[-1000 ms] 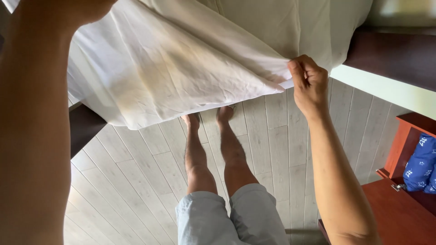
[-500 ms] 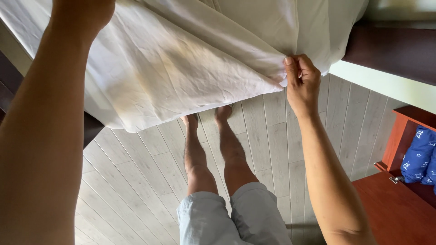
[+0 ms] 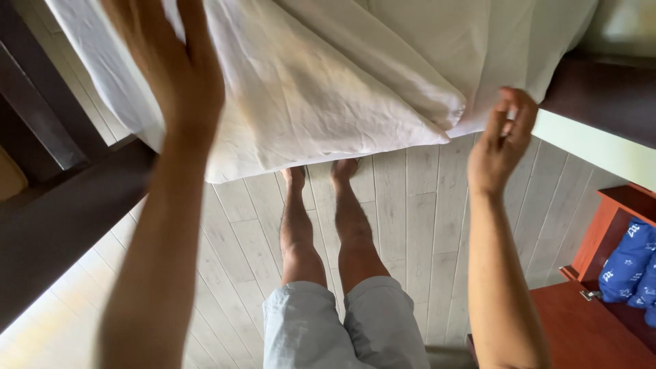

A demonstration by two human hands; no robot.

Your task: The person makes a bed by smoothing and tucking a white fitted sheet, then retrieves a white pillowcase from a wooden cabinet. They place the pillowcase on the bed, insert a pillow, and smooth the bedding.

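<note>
A white, wrinkled sheet [image 3: 328, 89] hangs over the edge of a bed in the upper part of the head view, with a folded corner pointing right. My left hand [image 3: 171, 68] is raised in front of the sheet's left part, fingers spread, holding nothing. My right hand [image 3: 502, 137] hovers just right of the folded corner. Its fingers are loosely curled and no cloth is in them. My bare legs and feet [image 3: 321, 219] stand on the floor beneath the sheet.
A dark wooden bed frame [image 3: 61, 225] runs along the left, and another dark rail [image 3: 601, 96] sits at the upper right. A red-brown cabinet [image 3: 601, 321] with blue patterned cloth [image 3: 632, 263] stands at the lower right. The floor [image 3: 424, 225] is pale planks.
My right hand has let go of the sheet's corner and moved right. The corner has dropped against the bed. My left hand has opened and come down in front of the sheet.
</note>
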